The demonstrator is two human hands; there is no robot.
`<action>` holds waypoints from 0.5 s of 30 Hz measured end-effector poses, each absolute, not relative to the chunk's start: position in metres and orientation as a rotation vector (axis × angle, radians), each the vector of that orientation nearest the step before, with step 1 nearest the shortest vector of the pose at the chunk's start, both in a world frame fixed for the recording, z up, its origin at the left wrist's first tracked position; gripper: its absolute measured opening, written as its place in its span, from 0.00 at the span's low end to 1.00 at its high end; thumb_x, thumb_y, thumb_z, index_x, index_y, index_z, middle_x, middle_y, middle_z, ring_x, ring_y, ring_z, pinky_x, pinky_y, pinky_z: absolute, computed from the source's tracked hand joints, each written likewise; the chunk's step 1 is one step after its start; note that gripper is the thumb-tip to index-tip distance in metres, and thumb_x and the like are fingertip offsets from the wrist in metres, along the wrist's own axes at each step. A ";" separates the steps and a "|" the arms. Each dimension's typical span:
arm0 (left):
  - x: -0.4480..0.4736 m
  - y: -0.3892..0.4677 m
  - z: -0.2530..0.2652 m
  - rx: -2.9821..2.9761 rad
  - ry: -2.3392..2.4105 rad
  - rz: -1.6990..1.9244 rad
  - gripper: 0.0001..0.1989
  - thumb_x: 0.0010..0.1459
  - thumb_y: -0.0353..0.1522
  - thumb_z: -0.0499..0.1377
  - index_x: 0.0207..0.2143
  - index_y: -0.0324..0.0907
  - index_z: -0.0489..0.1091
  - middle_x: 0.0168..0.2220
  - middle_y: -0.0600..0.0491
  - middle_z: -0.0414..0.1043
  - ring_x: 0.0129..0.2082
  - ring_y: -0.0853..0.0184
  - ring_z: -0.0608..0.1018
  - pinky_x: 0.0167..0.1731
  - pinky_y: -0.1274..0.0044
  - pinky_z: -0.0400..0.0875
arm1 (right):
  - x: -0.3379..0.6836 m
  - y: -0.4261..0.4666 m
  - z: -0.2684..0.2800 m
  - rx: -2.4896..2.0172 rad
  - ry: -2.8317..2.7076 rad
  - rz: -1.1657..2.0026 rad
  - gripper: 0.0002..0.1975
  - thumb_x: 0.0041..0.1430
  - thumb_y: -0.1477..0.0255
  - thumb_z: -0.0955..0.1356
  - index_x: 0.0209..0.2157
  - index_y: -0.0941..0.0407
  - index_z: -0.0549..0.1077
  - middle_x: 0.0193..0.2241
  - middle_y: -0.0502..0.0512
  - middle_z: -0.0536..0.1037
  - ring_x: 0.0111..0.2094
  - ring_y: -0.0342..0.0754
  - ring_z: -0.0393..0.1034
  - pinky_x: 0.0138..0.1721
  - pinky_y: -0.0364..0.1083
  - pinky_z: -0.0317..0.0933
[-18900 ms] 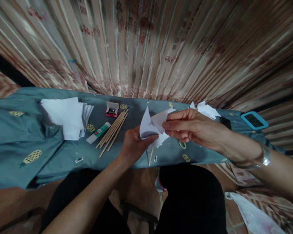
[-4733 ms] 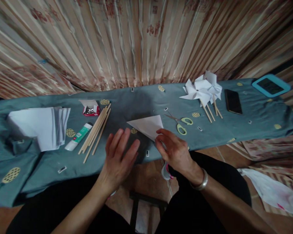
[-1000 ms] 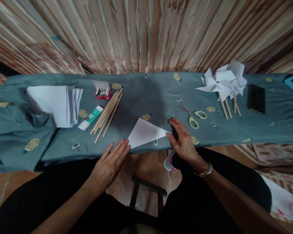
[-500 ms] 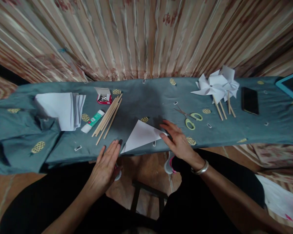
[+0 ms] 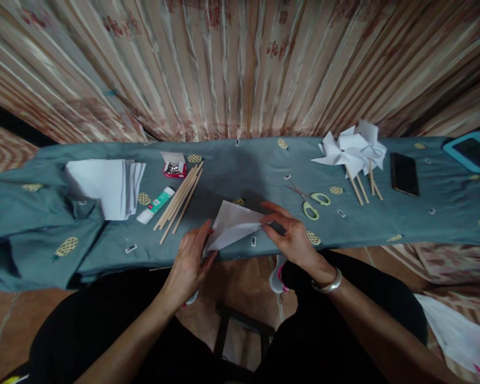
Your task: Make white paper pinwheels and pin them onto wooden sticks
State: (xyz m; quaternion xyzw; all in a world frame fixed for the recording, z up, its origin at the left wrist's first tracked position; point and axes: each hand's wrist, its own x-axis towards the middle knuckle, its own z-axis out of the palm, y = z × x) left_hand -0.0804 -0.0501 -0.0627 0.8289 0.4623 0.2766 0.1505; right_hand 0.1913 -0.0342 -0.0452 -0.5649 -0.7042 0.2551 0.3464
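A white sheet of paper (image 5: 234, 223), folded into a triangle, is at the front edge of the cloth-covered table. My left hand (image 5: 190, 256) grips its left corner between thumb and fingers. The right corner is pinched by my right hand (image 5: 290, 234), which has a silver bangle at the wrist. Slightly bent, the paper looks a little raised off the cloth. To the right lie scissors (image 5: 310, 200) with green handles, their blades apart. Several wooden sticks (image 5: 180, 202) lie to the left, beside a green and white glue tube (image 5: 156, 205).
A stack of white paper (image 5: 100, 186) lies at the left. Behind the sticks stands an open red box (image 5: 175, 168) of small metal pieces. Paper pinwheels (image 5: 350, 149) on sticks, a dark phone (image 5: 405, 174) and a blue-framed device (image 5: 476, 152) are on the right. A curtain (image 5: 240, 69) hangs behind the table.
My left hand has moved right from the cloth and closed on the paper's left corner. My right fingers now pinch the right corner. The paper has bent and lifted slightly.
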 end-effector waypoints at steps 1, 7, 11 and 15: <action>-0.078 -0.047 -0.061 2.400 1.314 0.823 0.33 0.65 0.30 0.54 0.68 0.47 0.44 0.51 0.44 0.70 0.52 0.56 0.73 0.50 0.62 0.72 | 0.193 -0.033 -0.043 -1.460 -1.827 0.622 0.06 0.61 0.71 0.66 0.36 0.54 0.76 0.57 0.59 0.73 0.57 0.55 0.70 0.58 0.56 0.62; -0.065 -0.028 -0.049 2.598 1.153 0.774 0.19 0.65 0.27 0.53 0.58 0.44 0.65 0.51 0.47 0.75 0.56 0.57 0.71 0.60 0.56 0.60 | 0.204 -0.025 -0.042 -1.417 -2.018 0.350 0.10 0.63 0.73 0.63 0.38 0.55 0.77 0.58 0.62 0.71 0.60 0.57 0.65 0.60 0.61 0.60; -0.065 -0.022 -0.040 2.556 1.137 0.639 0.14 0.64 0.33 0.56 0.51 0.43 0.72 0.57 0.47 0.72 0.63 0.52 0.65 0.62 0.50 0.52 | 0.211 -0.032 -0.048 -1.377 -2.132 0.329 0.13 0.63 0.76 0.61 0.41 0.56 0.77 0.61 0.63 0.67 0.62 0.58 0.61 0.61 0.62 0.59; -0.066 -0.011 -0.043 2.351 1.084 0.623 0.16 0.66 0.37 0.52 0.49 0.41 0.75 0.56 0.45 0.73 0.63 0.52 0.65 0.59 0.52 0.61 | 0.216 -0.040 -0.053 -1.344 -2.164 0.383 0.18 0.60 0.80 0.59 0.44 0.56 0.78 0.63 0.62 0.65 0.64 0.58 0.58 0.61 0.63 0.59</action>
